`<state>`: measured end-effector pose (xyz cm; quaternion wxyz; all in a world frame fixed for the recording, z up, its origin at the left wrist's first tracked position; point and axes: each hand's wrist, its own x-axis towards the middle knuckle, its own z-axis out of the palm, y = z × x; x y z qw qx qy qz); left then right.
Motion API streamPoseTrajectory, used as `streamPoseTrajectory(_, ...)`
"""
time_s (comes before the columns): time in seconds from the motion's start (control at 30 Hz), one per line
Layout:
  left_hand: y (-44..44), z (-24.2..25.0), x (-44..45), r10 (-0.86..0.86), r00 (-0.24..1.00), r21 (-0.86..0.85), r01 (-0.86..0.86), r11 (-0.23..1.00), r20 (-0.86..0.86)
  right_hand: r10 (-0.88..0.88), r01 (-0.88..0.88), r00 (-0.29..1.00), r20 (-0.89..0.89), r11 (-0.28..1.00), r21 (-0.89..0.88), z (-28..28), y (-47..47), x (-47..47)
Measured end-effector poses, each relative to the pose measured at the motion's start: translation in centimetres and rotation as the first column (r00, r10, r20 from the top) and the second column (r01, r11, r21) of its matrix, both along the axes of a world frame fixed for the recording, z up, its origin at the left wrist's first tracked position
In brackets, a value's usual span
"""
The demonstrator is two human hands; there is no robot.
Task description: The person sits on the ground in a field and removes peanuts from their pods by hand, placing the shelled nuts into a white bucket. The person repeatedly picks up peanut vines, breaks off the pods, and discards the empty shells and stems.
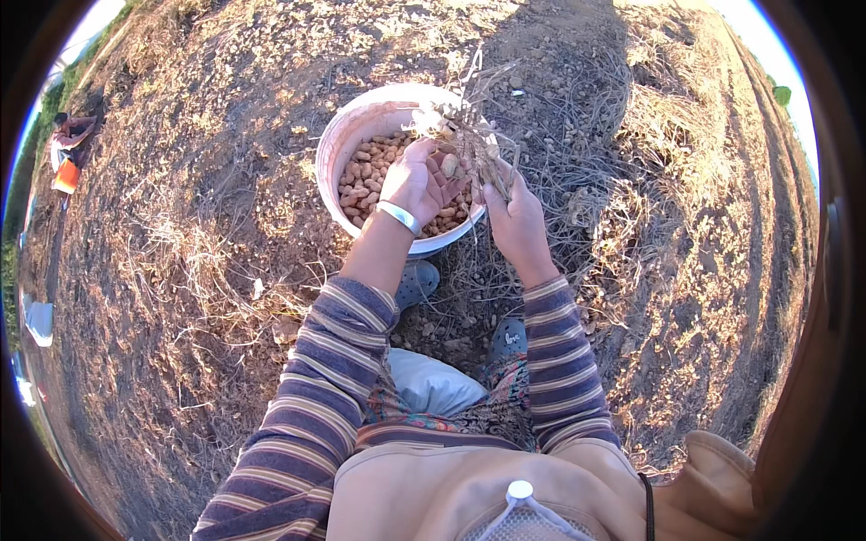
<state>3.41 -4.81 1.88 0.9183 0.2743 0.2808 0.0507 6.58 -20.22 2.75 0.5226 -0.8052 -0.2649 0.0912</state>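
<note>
A white plastic bucket (331,155) stands on the ground in front of me, with many unshelled peanuts (365,179) in it. Over the bucket, my left hand (419,179) is turned palm up with its fingers partly curled at the pods of a dried peanut plant (477,142). At least one pod (449,164) shows at its fingers; whether they grip it I cannot tell. My right hand (514,220) is closed on the stems of the same plant at the bucket's right rim. The plant's roots and thin stems stick up above both hands.
Dried plants (575,196) lie on the soil right of the bucket, and more straw (210,270) at the left. My clogs (416,284) are just below the bucket, with a pale cushion or sack (433,382) between my legs. Far left, another person (64,142) is beside an orange bucket (67,177).
</note>
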Motion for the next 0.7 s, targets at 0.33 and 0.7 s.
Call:
streamPoseTrajectory(0.33, 1.9, -1.0, -0.2, -0.007, 0.996, -0.048, 0.003, 0.999, -0.088, 0.123, -0.120, 0.964, -0.237, 0.992, 0.031, 0.9, 0.4, -0.3)
streamPoseTrajectory(0.7, 2.4, 0.0, -0.8, -0.036, 0.999, 0.271, 0.040, 0.962, -0.019, 0.022, 0.078, 0.850, -0.527, 0.983, 0.167, 1.3, -1.6, 0.6)
